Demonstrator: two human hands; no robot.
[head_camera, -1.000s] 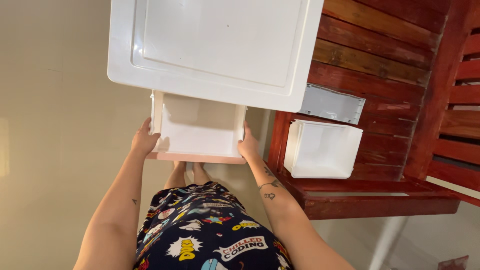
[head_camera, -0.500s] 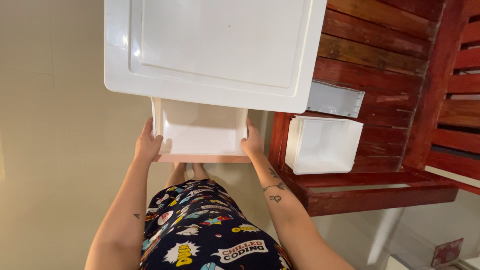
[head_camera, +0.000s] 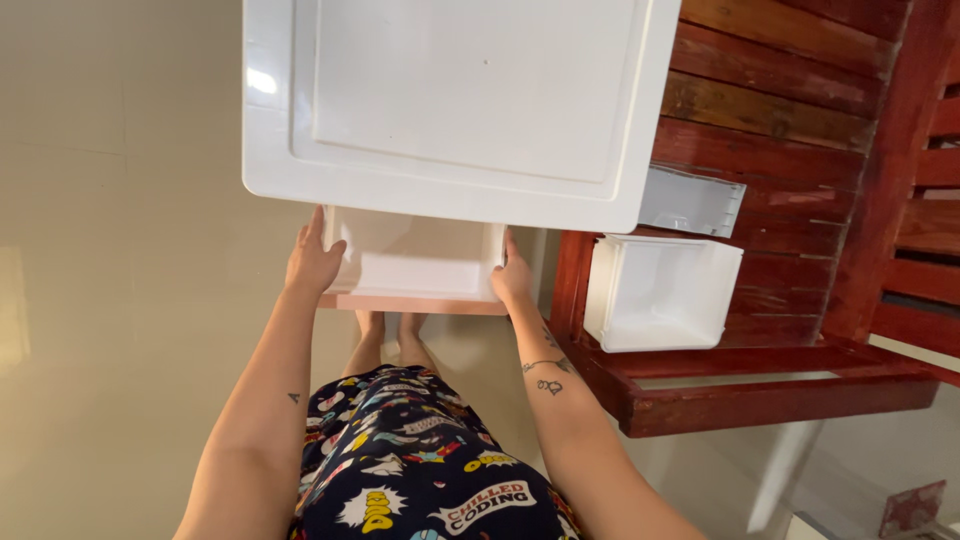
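open floor left, bench right

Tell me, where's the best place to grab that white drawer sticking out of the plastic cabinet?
Probably by its two side walls near the pink front edge, one hand from each side. The drawer sticks out of the white cabinet with both sides exposed, and the left hand and right hand already clasp it there. No handle shows from above.
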